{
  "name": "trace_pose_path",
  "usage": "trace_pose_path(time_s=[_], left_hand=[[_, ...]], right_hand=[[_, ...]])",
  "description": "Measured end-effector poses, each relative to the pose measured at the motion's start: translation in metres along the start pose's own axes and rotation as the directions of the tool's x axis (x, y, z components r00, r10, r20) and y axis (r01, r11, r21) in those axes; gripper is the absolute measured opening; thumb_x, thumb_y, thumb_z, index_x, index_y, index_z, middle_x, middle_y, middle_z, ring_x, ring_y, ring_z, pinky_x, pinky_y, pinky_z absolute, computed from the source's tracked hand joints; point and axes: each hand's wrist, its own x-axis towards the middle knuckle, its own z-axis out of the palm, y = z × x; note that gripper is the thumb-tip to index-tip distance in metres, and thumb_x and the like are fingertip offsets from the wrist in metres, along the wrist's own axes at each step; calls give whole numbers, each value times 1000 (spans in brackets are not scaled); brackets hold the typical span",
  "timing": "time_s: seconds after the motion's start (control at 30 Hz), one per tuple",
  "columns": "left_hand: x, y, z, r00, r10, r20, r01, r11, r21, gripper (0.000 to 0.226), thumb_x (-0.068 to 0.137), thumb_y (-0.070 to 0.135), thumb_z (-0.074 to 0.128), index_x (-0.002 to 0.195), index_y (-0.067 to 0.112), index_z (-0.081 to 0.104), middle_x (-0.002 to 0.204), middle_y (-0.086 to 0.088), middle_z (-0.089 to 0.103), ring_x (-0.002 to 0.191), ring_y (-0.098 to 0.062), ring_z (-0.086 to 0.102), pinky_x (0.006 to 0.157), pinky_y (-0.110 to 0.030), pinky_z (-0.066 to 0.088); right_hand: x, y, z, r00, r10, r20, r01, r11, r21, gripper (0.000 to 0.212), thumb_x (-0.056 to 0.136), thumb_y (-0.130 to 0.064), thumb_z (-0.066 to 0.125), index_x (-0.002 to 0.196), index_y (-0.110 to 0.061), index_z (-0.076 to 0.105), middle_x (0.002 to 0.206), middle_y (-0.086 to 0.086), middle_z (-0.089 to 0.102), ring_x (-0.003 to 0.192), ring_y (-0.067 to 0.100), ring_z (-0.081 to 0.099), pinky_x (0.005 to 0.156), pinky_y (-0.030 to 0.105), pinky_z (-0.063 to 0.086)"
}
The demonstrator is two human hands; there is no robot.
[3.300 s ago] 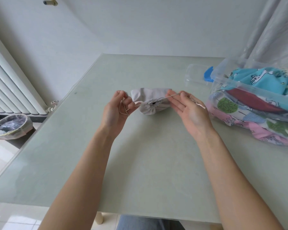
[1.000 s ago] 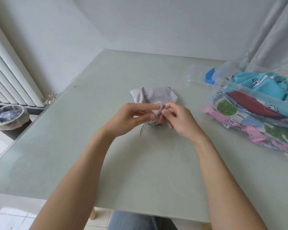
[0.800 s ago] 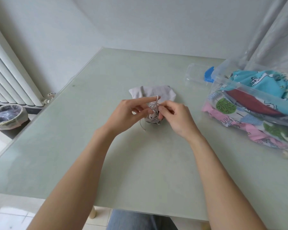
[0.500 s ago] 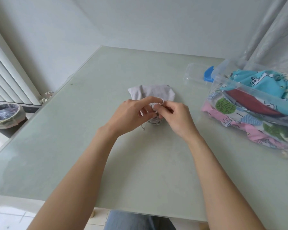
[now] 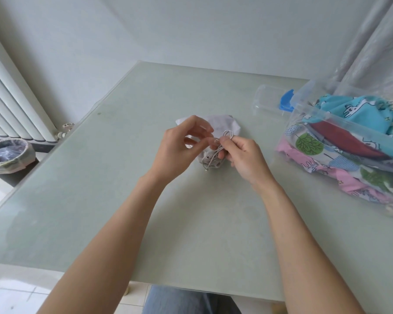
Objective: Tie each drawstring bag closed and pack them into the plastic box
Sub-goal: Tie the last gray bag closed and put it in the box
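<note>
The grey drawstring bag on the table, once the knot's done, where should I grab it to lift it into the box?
Probably grip the grey drawstring bag at its cinched neck, where the cord gathers the fabric into a narrow bunch facing you. Come from above with the right hand, nearest the plastic box.

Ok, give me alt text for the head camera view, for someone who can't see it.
Two hands work the cord of a grey bag on a pale green table: the right hand pinches a loop, the left hand pinches the cord beside it. At right, a clear plastic box holds colourful bags.
</note>
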Motion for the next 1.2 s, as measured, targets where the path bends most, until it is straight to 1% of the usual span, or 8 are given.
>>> trace_pose_path(time_s=[0.13, 0.27, 0.43, 0.57, 0.77, 0.93, 1.07, 1.2], left_hand=[[-1, 1, 1, 998, -69, 15, 70, 977, -201, 24, 79, 5, 71, 88, 22, 57, 83, 12, 64, 76, -7, 63, 72, -22, 51], [-3, -2, 6, 987, -142, 69, 149, 984, -102, 41, 69, 6, 81, 94, 24, 54, 101, 7, 62, 71, -6, 65, 72, -23, 55], [-2, -4, 9, 982, -161, 94, 168, 983, -73, 27, 73, 6, 78, 92, 15, 60, 71, 16, 69, 62, -6, 64, 65, -18, 51], [-2, -3, 8, 980, -178, 88, 188, 975, -115, 17, 77, 7, 75, 86, 17, 65, 74, 8, 74, 71, -10, 70, 68, -20, 53], [-1, -3, -1, 979, -140, 150, 150, 987, -55, 15, 80, 7, 72, 82, 20, 64, 75, 6, 72, 77, -10, 70, 79, -23, 53], [0, -4, -4, 943, -233, 236, 262, 960, -99, 17, 84, 0, 64, 82, 16, 62, 75, -2, 68, 69, -11, 65, 70, -21, 51], [-1, -5, -4, 925, -278, 259, 308, 948, -82, 9, 77, 15, 63, 85, 18, 64, 84, -10, 68, 77, -19, 64, 73, -32, 51], [-2, -5, 0, 926, -302, 225, 330, 939, -95, 13, 76, 14, 62, 89, 18, 64, 85, -15, 69, 77, -17, 63, 74, -27, 50]], right_hand=[[0, -2, -1, 1000, 26, -7, -25, 987, 159, 22, 96, -13, 47, 88, 1, 62, 59, -2, 47, 45, -1, 39, 45, 10, 30], [-2, -5, -3, 998, 55, 43, -65, 954, 291, 23, 97, -12, 47, 81, -11, 63, 59, -3, 47, 47, 2, 38, 42, 13, 27], [-3, -7, -7, 984, 29, 178, -103, 901, 422, 27, 98, -12, 43, 86, -4, 65, 65, 4, 53, 55, 9, 38, 43, 16, 27], [-5, -9, -11, 978, 21, 208, -119, 877, 466, 28, 96, -15, 46, 80, -4, 65, 66, 4, 58, 55, 8, 40, 44, 17, 28], [-8, -10, -16, 987, -53, 150, 5, 952, 305, 4, 81, -6, 67, 79, -4, 70, 69, 11, 64, 49, 7, 41, 46, 14, 31], [-7, -3, -8, 979, -204, -7, 204, 979, -6, 9, 72, -11, 79, 80, -14, 74, 77, -1, 73, 67, 9, 65, 68, 23, 51], [-7, -1, -10, 896, -443, -17, 419, 859, -295, 9, 75, -18, 76, 84, -18, 77, 74, -14, 69, 60, -2, 54, 57, 11, 34], [-6, 0, -12, 827, -561, 23, 497, 712, -497, 10, 76, -20, 72, 86, -20, 74, 74, -12, 67, 63, 0, 51, 59, 11, 37]])
